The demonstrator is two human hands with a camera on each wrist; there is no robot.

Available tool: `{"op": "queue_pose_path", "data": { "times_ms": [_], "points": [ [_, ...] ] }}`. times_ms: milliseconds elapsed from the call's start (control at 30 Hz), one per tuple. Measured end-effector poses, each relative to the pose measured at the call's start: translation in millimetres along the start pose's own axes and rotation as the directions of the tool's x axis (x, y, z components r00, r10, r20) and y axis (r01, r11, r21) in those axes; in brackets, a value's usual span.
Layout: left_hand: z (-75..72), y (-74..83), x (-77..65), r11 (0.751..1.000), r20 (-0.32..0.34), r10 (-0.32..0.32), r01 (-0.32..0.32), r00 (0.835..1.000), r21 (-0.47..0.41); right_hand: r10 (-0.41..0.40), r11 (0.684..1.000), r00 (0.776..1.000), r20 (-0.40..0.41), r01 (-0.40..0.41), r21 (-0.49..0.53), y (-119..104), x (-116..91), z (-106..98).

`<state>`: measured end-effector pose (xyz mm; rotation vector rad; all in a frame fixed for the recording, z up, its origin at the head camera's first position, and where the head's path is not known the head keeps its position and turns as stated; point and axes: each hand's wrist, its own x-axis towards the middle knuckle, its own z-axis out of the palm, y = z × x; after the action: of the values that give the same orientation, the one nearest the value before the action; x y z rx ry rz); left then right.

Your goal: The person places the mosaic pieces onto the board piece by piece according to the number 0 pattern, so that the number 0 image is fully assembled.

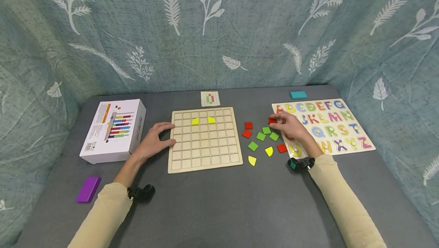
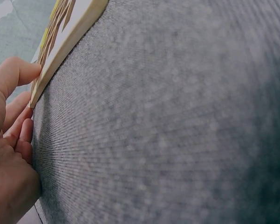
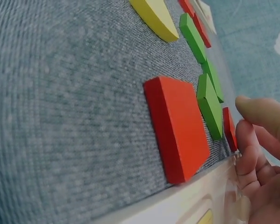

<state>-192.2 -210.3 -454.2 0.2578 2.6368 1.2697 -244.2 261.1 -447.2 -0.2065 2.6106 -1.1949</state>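
In the head view my left hand rests at the left edge of a wooden grid board, thumb and fingertips touching its rim. The left wrist view shows that board's edge against the thumb. Two yellow quarter-round tiles sit in cells near the board's top. My right hand reaches over the left side of the alphabet puzzle. Its fingertips are right at a red square tile, thumb and fingers apart. Another red tile lies nearer the wrist, beside green tiles.
Loose red, green and yellow tiles lie between the board and the puzzle. A small pattern card is behind the board. A white abacus box and a purple block stand left; a teal block is at the back right.
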Motion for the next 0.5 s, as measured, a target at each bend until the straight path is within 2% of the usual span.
{"op": "queue_pose_path", "data": {
  "times_ms": [267, 500],
  "points": [
    [1.7, 0.0, -3.7, 1.0, 0.009, -0.011, 0.011, 1.0, -0.007, 0.007, 0.999, 1.0, -0.004, -0.007, -0.054, -1.6, -1.1, 3.2],
    [-1.4, 0.1, -0.8, 1.0, 0.004, -0.002, 0.002, 1.0, -0.015, -0.009, 0.994, 1.0, -0.025, 0.006, -0.107, -5.7, 3.4, 1.6]
  ]
}}
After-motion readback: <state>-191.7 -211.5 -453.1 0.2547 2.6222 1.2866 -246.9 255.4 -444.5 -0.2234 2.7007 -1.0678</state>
